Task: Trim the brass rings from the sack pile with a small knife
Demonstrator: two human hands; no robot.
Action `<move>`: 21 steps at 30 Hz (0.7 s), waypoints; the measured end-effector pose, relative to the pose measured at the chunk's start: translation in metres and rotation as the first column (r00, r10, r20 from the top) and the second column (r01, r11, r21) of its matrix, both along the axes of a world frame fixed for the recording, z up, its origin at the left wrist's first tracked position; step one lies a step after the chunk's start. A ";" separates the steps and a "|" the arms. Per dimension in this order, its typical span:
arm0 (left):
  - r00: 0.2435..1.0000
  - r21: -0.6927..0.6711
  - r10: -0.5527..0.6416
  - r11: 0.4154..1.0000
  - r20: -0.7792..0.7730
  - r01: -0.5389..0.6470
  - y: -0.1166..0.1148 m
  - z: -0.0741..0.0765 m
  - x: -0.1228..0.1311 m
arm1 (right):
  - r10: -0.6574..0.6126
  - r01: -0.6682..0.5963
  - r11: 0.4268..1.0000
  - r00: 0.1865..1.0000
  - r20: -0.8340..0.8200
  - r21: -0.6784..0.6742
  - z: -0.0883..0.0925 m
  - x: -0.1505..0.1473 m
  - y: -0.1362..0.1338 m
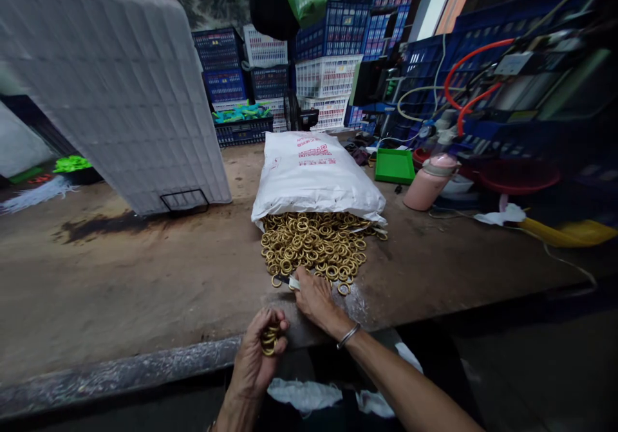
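Observation:
Gold-coloured rings (313,242) spill in a heap from the mouth of a white printed sack (316,174) lying on the table (207,277). At the near edge of the heap, my right hand (316,297) is closed on a small knife (292,282) with a pale handle and a dark blade pointing left. Some rings lie right by its fingers. My left hand (258,348), palm up at the table's front edge, has its fingers curled round several gold rings (270,338). A metal bracelet (348,335) circles the right wrist.
A white ribbed panel (116,97) stands on the left, by a black wire stand (184,201). To the right are a green tray (394,165), a pink bottle (429,184) and a machine with orange hoses (451,84). Stacked crates (328,75) line the back.

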State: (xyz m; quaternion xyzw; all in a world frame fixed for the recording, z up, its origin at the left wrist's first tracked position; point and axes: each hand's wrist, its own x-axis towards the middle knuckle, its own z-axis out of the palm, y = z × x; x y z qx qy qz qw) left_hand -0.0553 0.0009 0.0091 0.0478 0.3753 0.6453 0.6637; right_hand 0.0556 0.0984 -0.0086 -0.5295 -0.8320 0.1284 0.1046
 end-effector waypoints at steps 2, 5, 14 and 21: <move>1.000 -0.016 0.016 1.000 0.005 -0.016 0.001 0.000 0.000 | 0.045 -0.045 0.999 0.999 -0.022 0.003 0.002 0.002 -0.001; 0.999 -0.038 0.018 0.999 0.030 -0.016 0.001 0.000 0.002 | 0.073 -0.073 0.997 0.997 -0.010 -0.008 0.005 0.002 -0.002; 0.962 -0.024 -0.016 1.000 -0.273 0.010 -0.002 -0.003 0.008 | 0.034 -0.034 0.999 0.997 -0.065 0.005 -0.002 0.002 -0.002; 0.845 -0.095 -0.065 0.995 -0.531 0.017 0.004 -0.004 0.016 | 0.057 -0.144 0.979 0.874 -0.482 -0.146 0.010 0.018 -0.023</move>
